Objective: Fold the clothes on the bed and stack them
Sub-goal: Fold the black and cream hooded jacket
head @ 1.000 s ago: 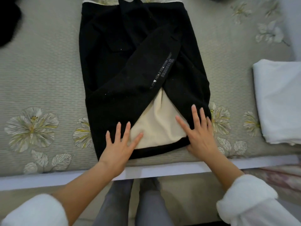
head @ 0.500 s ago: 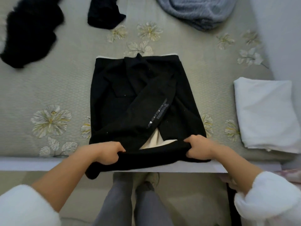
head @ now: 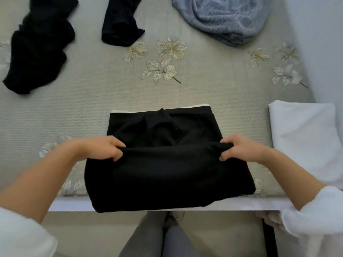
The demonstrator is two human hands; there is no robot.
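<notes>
A black garment (head: 167, 175) with a cream lining lies at the near edge of the bed (head: 222, 93), its lower part lifted and doubled back over the rest. My left hand (head: 104, 148) grips the raised hem at its left corner. My right hand (head: 241, 148) grips the same hem at the right corner. The fold's lower edge hangs slightly past the bed's rim. A thin strip of cream lining shows along the garment's far edge.
A folded white cloth (head: 304, 138) lies on the bed to the right. Further back lie a black fluffy garment (head: 37, 45) at the left, a dark piece (head: 120, 21) in the middle and a crumpled grey-blue garment (head: 222, 17). A wall (head: 319, 43) bounds the right side.
Both hands went from lying flat on the garment's lower end to gripping its hem, then carried it up and away from me over the rest of the garment.
</notes>
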